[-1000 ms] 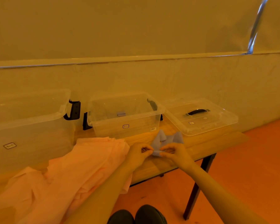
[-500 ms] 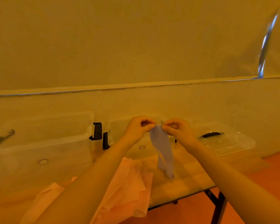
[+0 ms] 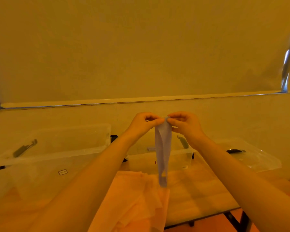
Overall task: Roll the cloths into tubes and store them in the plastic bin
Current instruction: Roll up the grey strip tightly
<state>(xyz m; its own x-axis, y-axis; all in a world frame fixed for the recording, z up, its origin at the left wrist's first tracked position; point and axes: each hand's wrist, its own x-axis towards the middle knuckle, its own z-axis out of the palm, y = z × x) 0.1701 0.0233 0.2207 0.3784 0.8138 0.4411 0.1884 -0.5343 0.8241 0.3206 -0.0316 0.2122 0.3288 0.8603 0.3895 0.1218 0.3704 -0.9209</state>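
Observation:
A small pale blue cloth (image 3: pixel 163 153) hangs straight down in the air, pinched at its top edge by both hands. My left hand (image 3: pixel 143 124) and my right hand (image 3: pixel 185 125) meet fingertip to fingertip at that edge, raised above the table. Directly behind the cloth stands a small clear plastic bin (image 3: pixel 182 156) without a lid. A pile of pink cloths (image 3: pixel 132 203) lies on the wooden table (image 3: pixel 199 195) beneath my forearms.
A larger clear plastic bin (image 3: pixel 54 158) stands at the left with a black latch on its side. A clear lid with a black handle (image 3: pixel 251 156) lies flat at the right. A plain wall runs behind the table. The table's front edge and a black leg (image 3: pixel 241 221) show at bottom right.
Both hands have lifted the blue cloth from the table surface up into the air, where it now hangs lengthwise. The camera view has tilted upward.

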